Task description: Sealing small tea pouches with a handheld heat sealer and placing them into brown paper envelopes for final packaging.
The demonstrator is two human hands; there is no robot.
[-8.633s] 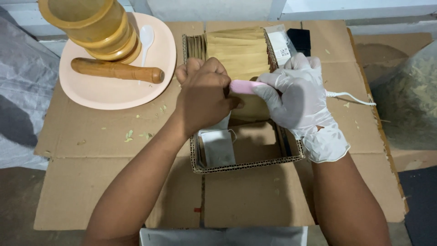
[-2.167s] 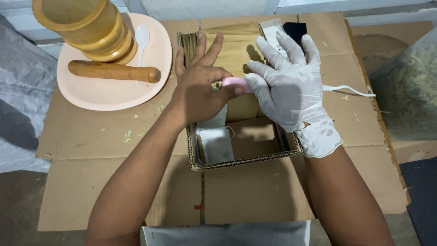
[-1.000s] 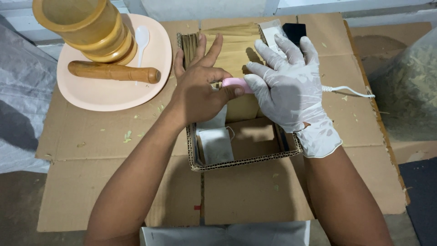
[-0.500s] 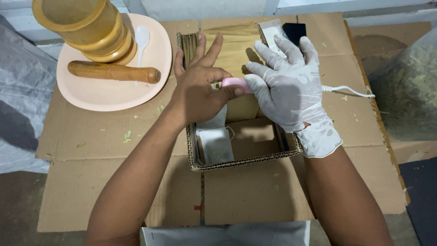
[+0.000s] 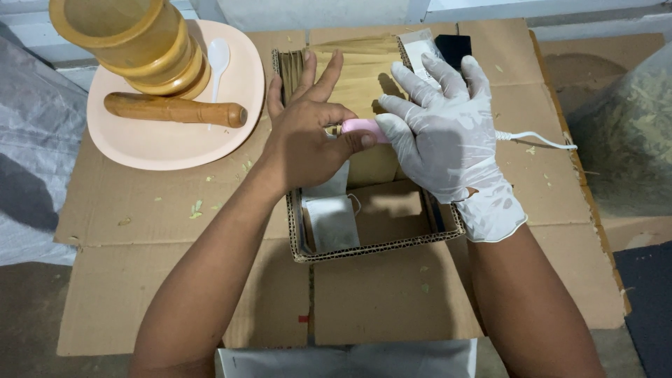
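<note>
Unchanged against the frame half a second back: both hands, pink tool and box in the same places; against the oldest frame, fingers of both hands now spread instead of curled.

Nearest edge: pale grey sheet (image 5: 350, 358), flat, partly under the flattened cardboard (image 5: 175, 280) covering the bench. Small green leaf flecks scattered over that cardboard.

Centre: shallow corrugated cardboard box (image 5: 378, 246), open-topped. Near compartment: small white paper sachet (image 5: 334, 222) at left, bare brown bottom at right. Far part: stack of tan paper sheets (image 5: 353, 66), filling the width.

Left hand (image 5: 308, 140), bare: thumb pressed against the end of a pink tool (image 5: 360, 127), remaining fingers open and fanned over the tan stack. No full grip visible.

Right hand (image 5: 448, 140), in white glove: fingers open and extended, palm over the other end of the pink tool, touching it; grasp beneath the palm impossible to tell. Pink tool lying across the box, above the tan stack, between the two hands. White cable (image 5: 539, 138) trailing right from under the gloved hand.

Far left: peach plate (image 5: 150, 143) on the cardboard, bearing a wooden pestle (image 5: 175, 110) on its side, a white spoon (image 5: 218, 56) and a wooden mortar (image 5: 126, 38) upright.

Far right of box: dark flat rectangle (image 5: 453, 49), white packet (image 5: 420, 49) beside it.

Surroundings: grey plastic sheeting (image 5: 28, 140) at left; translucent bag of greenish dried leaf (image 5: 630, 140) at right; pale wall edge (image 5: 315, 10) beyond.
</note>
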